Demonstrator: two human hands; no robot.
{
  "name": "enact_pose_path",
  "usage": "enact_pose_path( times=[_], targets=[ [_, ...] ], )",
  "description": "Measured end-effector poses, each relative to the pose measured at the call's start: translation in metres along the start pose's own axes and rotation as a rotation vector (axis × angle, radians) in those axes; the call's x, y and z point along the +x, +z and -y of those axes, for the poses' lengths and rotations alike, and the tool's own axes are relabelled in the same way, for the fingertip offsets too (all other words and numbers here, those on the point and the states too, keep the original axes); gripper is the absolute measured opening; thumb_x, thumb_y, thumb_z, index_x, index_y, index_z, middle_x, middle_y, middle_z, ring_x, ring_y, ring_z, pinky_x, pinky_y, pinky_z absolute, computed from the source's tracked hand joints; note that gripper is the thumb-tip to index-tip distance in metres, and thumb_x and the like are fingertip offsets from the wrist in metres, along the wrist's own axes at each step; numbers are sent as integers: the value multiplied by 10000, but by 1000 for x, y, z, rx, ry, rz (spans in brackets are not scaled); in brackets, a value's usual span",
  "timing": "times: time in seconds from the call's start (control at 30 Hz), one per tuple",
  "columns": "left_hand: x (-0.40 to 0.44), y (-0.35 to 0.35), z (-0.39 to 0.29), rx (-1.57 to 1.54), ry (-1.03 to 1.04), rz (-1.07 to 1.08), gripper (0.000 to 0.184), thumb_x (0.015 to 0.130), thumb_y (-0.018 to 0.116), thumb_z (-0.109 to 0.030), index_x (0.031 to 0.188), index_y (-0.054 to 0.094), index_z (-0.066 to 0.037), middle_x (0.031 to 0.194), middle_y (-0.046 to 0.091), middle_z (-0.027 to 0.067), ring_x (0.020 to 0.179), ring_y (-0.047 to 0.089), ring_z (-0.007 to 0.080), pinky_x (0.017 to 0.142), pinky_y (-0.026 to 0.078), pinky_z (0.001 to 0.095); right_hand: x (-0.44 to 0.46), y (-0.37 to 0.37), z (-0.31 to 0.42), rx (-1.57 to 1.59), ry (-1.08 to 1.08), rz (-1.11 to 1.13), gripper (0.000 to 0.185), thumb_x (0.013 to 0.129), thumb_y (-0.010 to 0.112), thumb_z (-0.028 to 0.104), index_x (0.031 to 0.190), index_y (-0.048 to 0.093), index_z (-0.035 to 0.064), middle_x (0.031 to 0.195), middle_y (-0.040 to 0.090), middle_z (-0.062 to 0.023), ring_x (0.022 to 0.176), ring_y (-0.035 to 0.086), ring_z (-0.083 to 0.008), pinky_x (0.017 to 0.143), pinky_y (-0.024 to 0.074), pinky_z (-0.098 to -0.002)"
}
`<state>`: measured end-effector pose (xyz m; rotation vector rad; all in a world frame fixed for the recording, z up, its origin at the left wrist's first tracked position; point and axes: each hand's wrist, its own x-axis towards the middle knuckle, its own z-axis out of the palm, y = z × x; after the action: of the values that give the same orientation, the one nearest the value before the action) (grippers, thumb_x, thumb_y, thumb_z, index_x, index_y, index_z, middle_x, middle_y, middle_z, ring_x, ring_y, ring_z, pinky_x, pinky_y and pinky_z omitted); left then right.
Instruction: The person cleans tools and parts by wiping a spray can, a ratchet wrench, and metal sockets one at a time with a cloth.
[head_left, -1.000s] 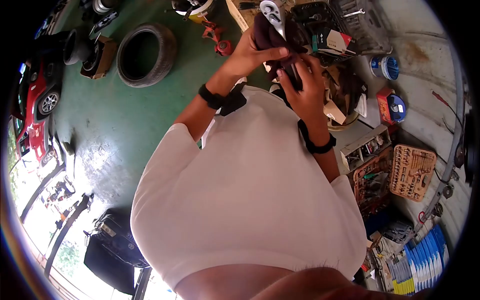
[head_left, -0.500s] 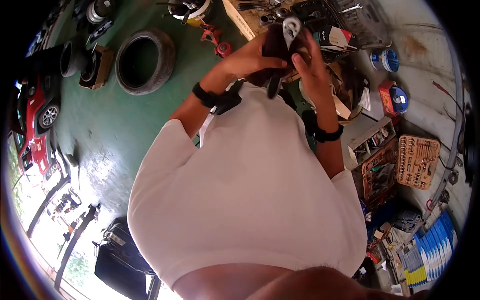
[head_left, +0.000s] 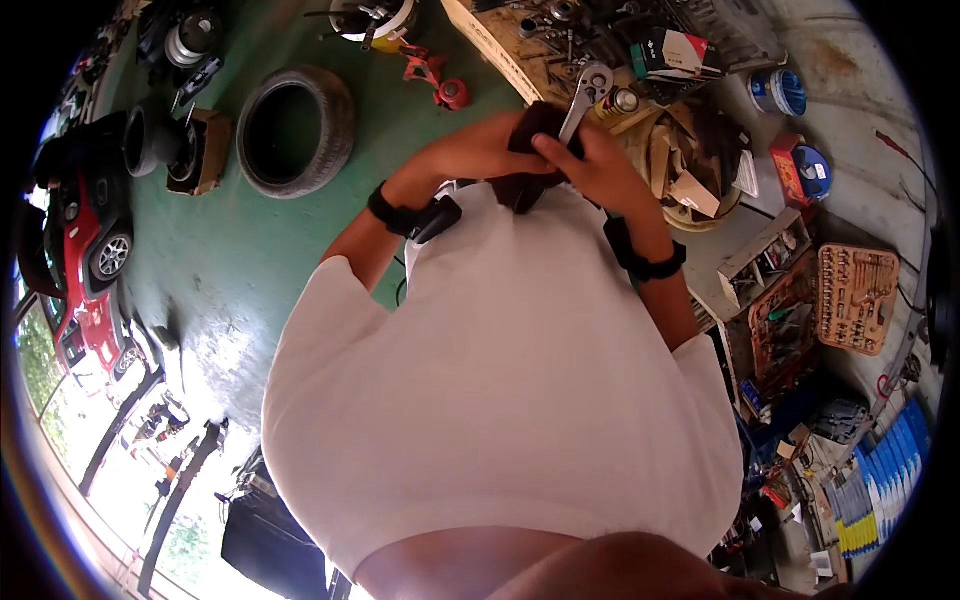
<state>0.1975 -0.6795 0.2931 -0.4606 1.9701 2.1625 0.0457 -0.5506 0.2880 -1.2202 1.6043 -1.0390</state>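
A silver ratchet wrench (head_left: 592,88) slants up and right between my hands, its round head uppermost. Around its handle lies a dark maroon cloth (head_left: 540,121). My left hand (head_left: 495,150) is closed on the cloth from the left. From the right, my right hand (head_left: 598,170) is closed round the ratchet, the thumb lying across its shaft. The fingers of both hands are partly hidden. Below my hands, the dark handle end (head_left: 520,198) pokes out near my white shirt.
Beyond my hands stands a wooden workbench (head_left: 497,45) with loose tools and a spray can (head_left: 622,101). A bin of cardboard (head_left: 690,195) is on the right, near an orange socket case (head_left: 857,298). Leftward lie a tire (head_left: 295,131) and a red jack (head_left: 435,80).
My right hand has come in from beside the ratchet and closed on it. The ratchet now tilts more to the right, and both hands are lower in view.
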Motion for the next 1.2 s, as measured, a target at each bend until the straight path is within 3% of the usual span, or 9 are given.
enact_pose_path(
  times=[0.13, 0.33, 0.47, 0.63, 0.73, 0.87, 0.97, 1.0, 1.2],
  targets=[
    [-8, -1, 1, 69, -45, 71, 423, 861, 678, -256, 1180, 545, -13, 963, 629, 52, 871, 587, 94, 738, 484, 249, -9, 5, -3, 21, 134, 192, 365, 934, 562, 365, 919, 592, 2, 757, 598, -103, 693, 557, -189, 652, 459, -314],
    [-20, -45, -26, 853, -392, 62, 380, 887, 645, -331, 1100, 591, -21, 1069, 643, 93, 947, 623, 176, 771, 489, 280, -11, 13, 2, 104, 118, 172, 376, 951, 539, 353, 941, 585, -19, 757, 580, -104, 700, 559, -205, 673, 451, -316],
    [0, -54, -33, 228, 163, -398, 404, 924, 589, -337, 1189, 537, -37, 1131, 633, 94, 1041, 613, 214, 842, 492, 343, -7, 19, -1, 49, -71, 225, 438, 954, 530, 364, 1109, 514, -45, 808, 568, -121, 743, 571, -246, 718, 452, -339],
    [37, -19, -38, -392, 375, -230, 262, 954, 550, -287, 1071, 517, -55, 923, 611, 105, 928, 658, 195, 704, 527, 281, 3, 12, 20, -43, 36, 401, 576, 956, 522, 368, 1292, 344, -64, 817, 560, -166, 767, 579, -293, 722, 453, -365],
    [38, -17, -43, -460, 184, -231, 276, 961, 532, -337, 924, 500, -65, 740, 534, 66, 716, 615, 160, 572, 475, 244, 0, 14, 16, -82, -39, 386, 627, 954, 524, 365, 1339, 270, -60, 805, 571, -198, 744, 588, -323, 693, 453, -388],
    [37, -14, -41, -685, 137, -275, 319, 973, 493, -367, 871, 477, -65, 663, 439, 32, 507, 401, 106, 473, 331, 225, 2, 16, 9, -258, -40, 122, 599, 888, 608, 413, 1256, 404, -12, 804, 612, -193, 703, 604, -343, 659, 467, -402],
    [38, -20, -42, -697, 238, -365, 283, 976, 477, -321, 852, 458, -67, 650, 408, 26, 486, 320, 97, 459, 260, 237, 2, 17, 4, -226, -137, -198, 606, 797, 701, 454, 1176, 488, 32, 829, 640, -171, 724, 628, -331, 671, 486, -389],
    [43, -42, -8, -584, 479, -152, 226, 978, 489, -289, 926, 498, -69, 783, 485, 16, 608, 413, 98, 536, 360, 247, 3, 18, 3, -196, -111, -341, 613, 746, 749, 466, 1137, 520, 54, 847, 651, -158, 745, 641, -319, 683, 496, -376],
    [43, -20, -33, -623, 522, -429, 323, 1012, 423, -332, 795, 397, -95, 662, 302, -10, 528, 273, 88, 477, 255, 256, 1, 9, 23, 10, -50, -389, 523, 731, 796, 359, 1102, 566, 71, 907, 672, -110, 819, 656, -211, 738, 510, -310]
  ],
)
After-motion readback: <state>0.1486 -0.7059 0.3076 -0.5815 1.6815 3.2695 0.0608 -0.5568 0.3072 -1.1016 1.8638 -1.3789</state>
